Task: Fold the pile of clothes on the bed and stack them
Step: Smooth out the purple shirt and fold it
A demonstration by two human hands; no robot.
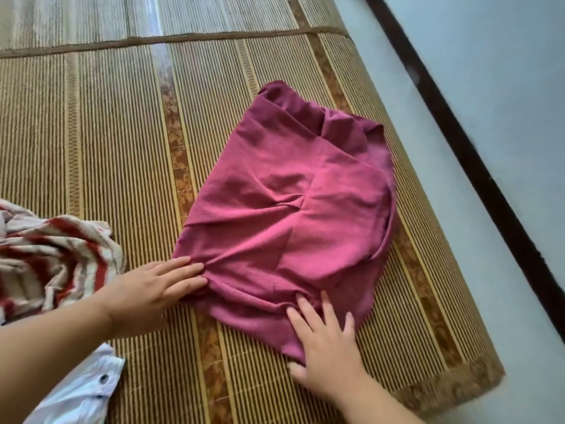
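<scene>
A magenta ribbed garment [284,209] lies partly folded and wrinkled on the striped bamboo mat [116,142] that covers the bed. My left hand [153,289] rests flat on the garment's near left edge, fingers straight, bunching the cloth a little. My right hand [324,341] presses flat on the near corner of the same garment, fingers spread. A crumpled red-and-white striped cloth [52,255] sits at the left, beside my left forearm. A pale blue shirt with dark buttons [82,390] lies at the bottom left, partly under my left arm.
The mat's right edge [428,240] runs diagonally, ending in a brown fringe at the near right corner. Beyond it is pale floor and a dark wooden strip [477,166]. Bare mat stretches behind and left of the magenta garment.
</scene>
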